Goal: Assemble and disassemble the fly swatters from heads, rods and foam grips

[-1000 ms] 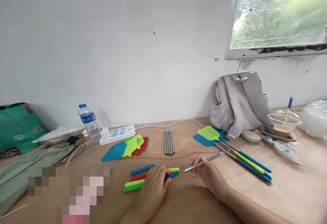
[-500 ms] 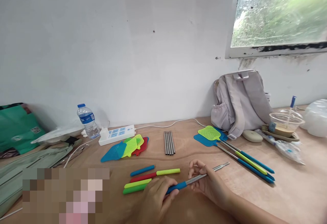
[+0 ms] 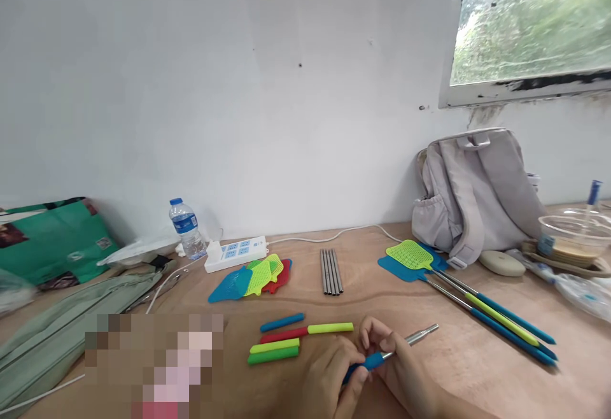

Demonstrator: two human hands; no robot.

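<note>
My left hand (image 3: 329, 377) is closed around a blue handle sleeve (image 3: 374, 361); its lower end is hidden under the fingers. A silver metal tube (image 3: 422, 335) sticks out of the sleeve and slants up to the right. My right hand (image 3: 401, 365) pinches this tube near the sleeve's end. Just left of the hands lie a blue sleeve (image 3: 281, 323), a red sleeve (image 3: 285, 335), a yellow sleeve (image 3: 330, 328) and a green sleeve (image 3: 273, 355), with another yellow one beside the green. Several metal tubes (image 3: 331, 271) lie side by side further back.
Fly swatter heads (image 3: 231, 284) overlap near a white power strip (image 3: 237, 253) and a water bottle (image 3: 188, 228). Right of the hands lie long-handled fly swatters (image 3: 409, 256). A grey backpack (image 3: 477, 196) leans on the wall, near a plastic drink cup (image 3: 573, 241).
My view has turned a little left. My hands are closer together, and less bare tube shows between the blue sleeve and my right hand.
</note>
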